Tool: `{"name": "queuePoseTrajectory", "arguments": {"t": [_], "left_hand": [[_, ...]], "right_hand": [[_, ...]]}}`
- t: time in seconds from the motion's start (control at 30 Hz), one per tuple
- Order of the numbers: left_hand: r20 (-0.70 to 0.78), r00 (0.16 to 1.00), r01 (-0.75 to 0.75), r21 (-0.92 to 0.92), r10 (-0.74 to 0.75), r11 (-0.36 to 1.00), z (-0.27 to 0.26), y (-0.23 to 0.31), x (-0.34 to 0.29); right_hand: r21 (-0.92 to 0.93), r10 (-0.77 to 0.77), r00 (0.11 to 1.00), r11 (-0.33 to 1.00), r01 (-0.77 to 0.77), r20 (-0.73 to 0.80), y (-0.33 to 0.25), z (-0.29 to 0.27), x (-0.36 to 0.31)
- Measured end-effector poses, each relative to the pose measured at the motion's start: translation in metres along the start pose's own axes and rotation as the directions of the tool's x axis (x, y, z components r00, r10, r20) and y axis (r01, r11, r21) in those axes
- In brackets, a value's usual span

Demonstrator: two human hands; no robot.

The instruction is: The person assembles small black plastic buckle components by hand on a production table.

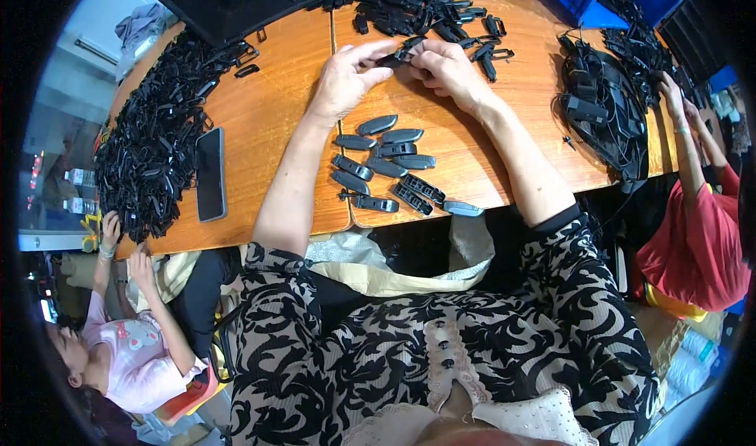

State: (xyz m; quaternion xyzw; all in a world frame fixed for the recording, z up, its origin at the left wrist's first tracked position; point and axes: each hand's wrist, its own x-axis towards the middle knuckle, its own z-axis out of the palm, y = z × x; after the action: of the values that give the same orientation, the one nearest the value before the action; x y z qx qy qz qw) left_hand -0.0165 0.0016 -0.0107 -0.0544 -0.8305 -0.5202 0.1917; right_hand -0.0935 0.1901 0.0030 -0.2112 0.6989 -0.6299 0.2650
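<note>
Your left hand (pixel 345 83) and right hand (pixel 447 69) both grasp one slim, black plastic part (pixel 402 53) — it sits between them, above the far half of the brown wooden worktop (pixel 272 123). Its long axis seems to slant from your left hand towards the far edge on the right; both hands touch it, so neither is nearer. Grey-and-black oval plastic pieces (pixel 387 167) lie closer to you, by the worktop's near edge — well apart from both hands.
</note>
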Motion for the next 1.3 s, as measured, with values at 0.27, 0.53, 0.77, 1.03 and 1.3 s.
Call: {"name": "queuePoseTrajectory", "arguments": {"t": [0.27, 0.53, 0.77, 1.03, 1.3], "left_hand": [[0.011, 1.000, 0.021, -0.068, -0.021, 0.997, -0.003, -0.008, 0.000], [0.045, 0.996, 0.078, -0.034, -0.077, 0.996, -0.003, -0.005, -0.002], [0.123, 0.990, -0.065, 0.015, 0.063, 0.998, 0.000, 0.005, -0.001], [0.252, 0.962, 0.173, -0.249, -0.109, 0.953, -0.016, 0.003, -0.004], [0.094, 0.991, 0.117, -0.310, -0.092, 0.944, -0.038, -0.014, 0.010]], "right_hand": [[0.136, -0.019, 0.993, 0.991, 0.003, 0.115, 0.001, 0.008, -0.003], [-0.006, 0.014, 0.997, 1.000, -0.014, 0.077, -0.008, 0.009, -0.004], [-0.096, 0.080, 0.995, 0.993, -0.075, 0.060, -0.018, 0.005, -0.006], [-0.138, 0.052, 0.974, 0.990, -0.021, 0.221, -0.012, 0.009, -0.011], [-0.586, -0.126, 0.950, 0.761, 0.278, 0.287, -0.011, 0.008, -0.013]]}}
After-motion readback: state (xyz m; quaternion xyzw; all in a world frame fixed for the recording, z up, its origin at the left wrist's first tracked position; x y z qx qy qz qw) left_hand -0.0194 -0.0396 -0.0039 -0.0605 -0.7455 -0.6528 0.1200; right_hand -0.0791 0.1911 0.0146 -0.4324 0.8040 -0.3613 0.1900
